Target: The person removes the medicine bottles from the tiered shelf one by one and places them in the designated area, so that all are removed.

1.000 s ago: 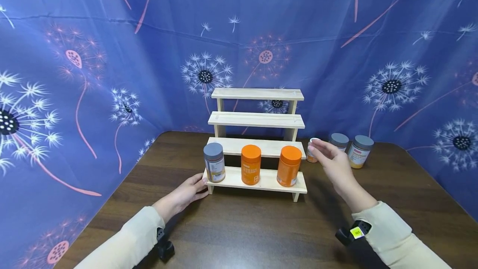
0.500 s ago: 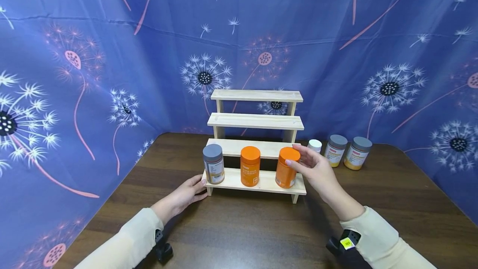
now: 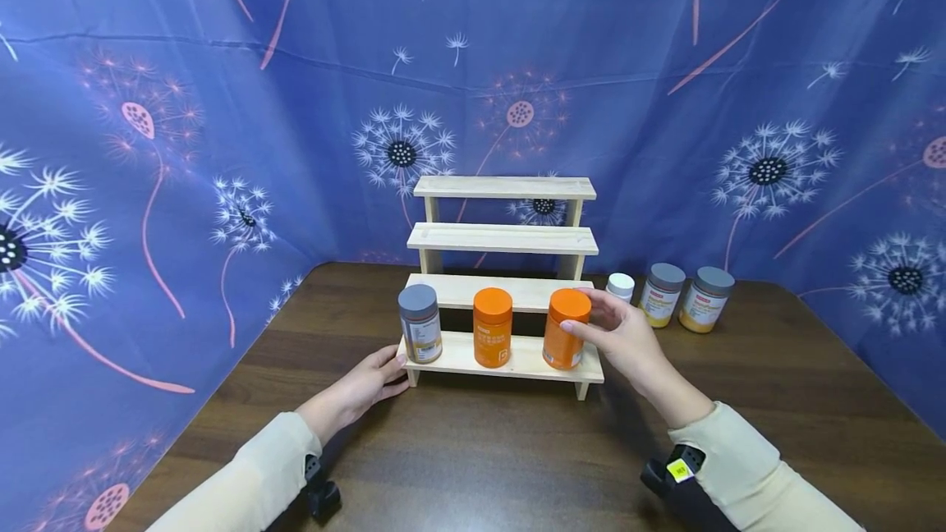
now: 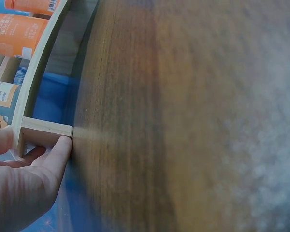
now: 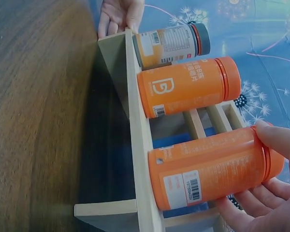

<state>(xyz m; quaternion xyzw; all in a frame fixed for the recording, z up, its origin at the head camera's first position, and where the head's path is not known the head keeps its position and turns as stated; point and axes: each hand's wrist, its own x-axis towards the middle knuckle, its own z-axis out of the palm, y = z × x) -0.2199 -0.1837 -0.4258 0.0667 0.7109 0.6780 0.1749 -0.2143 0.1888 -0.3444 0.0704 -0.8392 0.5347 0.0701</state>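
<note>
A four-step wooden display stand (image 3: 502,292) stands on the table. At the left end of its lowest step, my left hand (image 3: 364,387) grips the board, thumb above and fingers against the leg, as the left wrist view shows. On that step stand a grey-lidded jar (image 3: 421,323), a middle orange bottle (image 3: 492,327) and a right orange bottle (image 3: 564,330), spaced apart. My right hand (image 3: 628,343) holds the right orange bottle by its lid, thumb on the front side and fingers behind. In the right wrist view this bottle's base (image 5: 157,181) is at the step's board.
Right of the stand are a small white-capped bottle (image 3: 619,286), partly behind my right hand, and two grey-lidded jars, one nearer (image 3: 660,295) and one farther right (image 3: 705,300). A blue dandelion-patterned cloth (image 3: 296,146) hangs behind and beside the brown table (image 3: 473,450).
My right hand has moved left from the small white-capped bottle to the right orange bottle and taken hold of its lid. My left hand has stayed on the stand.
</note>
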